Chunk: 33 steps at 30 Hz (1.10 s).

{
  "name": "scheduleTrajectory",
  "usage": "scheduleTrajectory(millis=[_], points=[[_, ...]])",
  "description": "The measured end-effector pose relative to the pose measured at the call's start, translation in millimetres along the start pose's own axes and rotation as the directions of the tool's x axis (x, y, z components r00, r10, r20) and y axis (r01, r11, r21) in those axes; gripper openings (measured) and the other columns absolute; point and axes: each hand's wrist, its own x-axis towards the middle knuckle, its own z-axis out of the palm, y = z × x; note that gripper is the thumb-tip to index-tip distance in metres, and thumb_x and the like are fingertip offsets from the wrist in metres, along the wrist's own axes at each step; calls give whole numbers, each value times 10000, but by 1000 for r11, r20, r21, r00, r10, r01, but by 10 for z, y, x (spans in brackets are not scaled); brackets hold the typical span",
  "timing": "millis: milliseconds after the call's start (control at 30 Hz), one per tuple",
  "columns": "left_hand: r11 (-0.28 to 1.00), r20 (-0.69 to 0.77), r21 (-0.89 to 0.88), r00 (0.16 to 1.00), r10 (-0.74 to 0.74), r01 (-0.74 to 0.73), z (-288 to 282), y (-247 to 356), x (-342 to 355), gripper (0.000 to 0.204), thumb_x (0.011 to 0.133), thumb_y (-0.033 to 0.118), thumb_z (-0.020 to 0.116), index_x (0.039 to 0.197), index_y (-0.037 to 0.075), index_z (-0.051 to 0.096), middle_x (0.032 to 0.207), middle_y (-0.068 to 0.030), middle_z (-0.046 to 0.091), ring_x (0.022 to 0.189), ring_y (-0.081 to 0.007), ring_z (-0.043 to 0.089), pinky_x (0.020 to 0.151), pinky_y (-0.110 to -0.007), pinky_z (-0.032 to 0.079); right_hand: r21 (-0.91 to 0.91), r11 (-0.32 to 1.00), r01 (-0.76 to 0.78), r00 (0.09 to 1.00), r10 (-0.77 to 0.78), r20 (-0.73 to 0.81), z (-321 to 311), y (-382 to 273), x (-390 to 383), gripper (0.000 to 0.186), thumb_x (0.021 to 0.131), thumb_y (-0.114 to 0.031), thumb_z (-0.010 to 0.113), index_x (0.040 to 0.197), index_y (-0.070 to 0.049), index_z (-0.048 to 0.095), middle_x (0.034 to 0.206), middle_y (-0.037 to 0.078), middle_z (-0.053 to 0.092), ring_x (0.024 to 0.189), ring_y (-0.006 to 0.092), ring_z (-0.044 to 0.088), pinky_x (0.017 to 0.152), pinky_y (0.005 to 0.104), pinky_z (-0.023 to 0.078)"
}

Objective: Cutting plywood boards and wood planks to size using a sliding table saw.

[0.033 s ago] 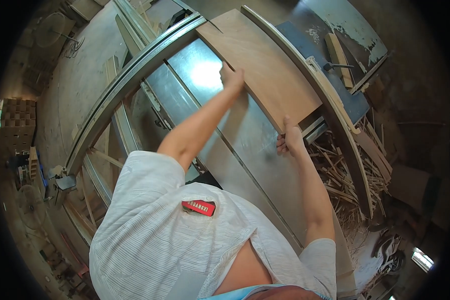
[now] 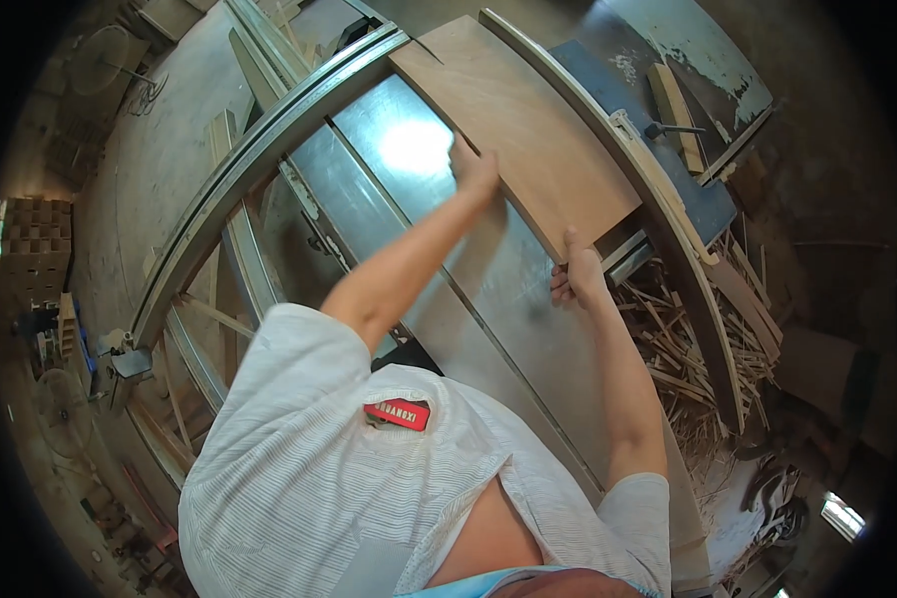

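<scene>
A flat rectangular wooden board lies on the shiny metal machine table, slanting from the far middle toward the right. At its near right corner, my right hand grips the board, thumb on top and fingers curled below the edge. My left hand is against the board's left long edge, farther up. Its fingers are smeared by motion and partly hidden, so their grip is unclear. A thin dark slit shows at the board's far left edge.
A long rail runs along the board's right side. Across the far left stretches a metal beam. Wood offcuts are heaped at the right, below a blue-grey surface with a wood block on it.
My left hand has shifted slightly right and nearer along the board's edge. The board has moved very slightly away from me; my right hand still grips its corner.
</scene>
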Motion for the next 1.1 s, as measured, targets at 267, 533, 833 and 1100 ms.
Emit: scheduleTrajectory(millis=[267, 533, 833, 1100], points=[[961, 74, -274, 997, -29, 48, 175, -135, -701, 761, 859, 154, 716, 1477, -91, 346, 1471, -260, 428, 1310, -392, 484, 1112, -439, 404, -22, 1000, -8, 1000, 9, 27, 0, 35, 104, 819, 960, -725, 390, 716, 38, 562, 598, 139, 602, 436, 237, 609, 359, 309, 441], [940, 96, -323, 992, -84, 111, 236, -202, -620, 743, 854, 103, 729, 1481, -64, 367, 1446, -219, 469, 1283, -330, 524, 1079, -375, 447, -39, 999, -9, 1000, 10, 18, 5, 66, 279, 831, 953, -736, 381, 727, 41, 568, 617, 152, 616, 456, 248, 625, 367, 319, 453], [938, 140, -317, 985, -103, 143, 408, -158, -1473, 719, 864, 95, 669, 1490, -47, 345, 1442, -254, 456, 1313, -371, 496, 1055, -406, 477, -33, 998, 44, 997, -42, 62, 86, 92, 526, 847, 946, -746, 380, 759, 50, 602, 590, 140, 612, 443, 244, 614, 370, 321, 448], [899, 89, -429, 994, -56, 89, 496, -402, -1357, 621, 876, 51, 666, 1456, 13, 447, 1308, -133, 600, 1196, -240, 566, 1017, -337, 448, -25, 1000, 8, 993, -5, 118, 178, 125, 686, 772, 978, -679, 378, 768, 33, 592, 629, 147, 623, 457, 247, 603, 386, 344, 466]])
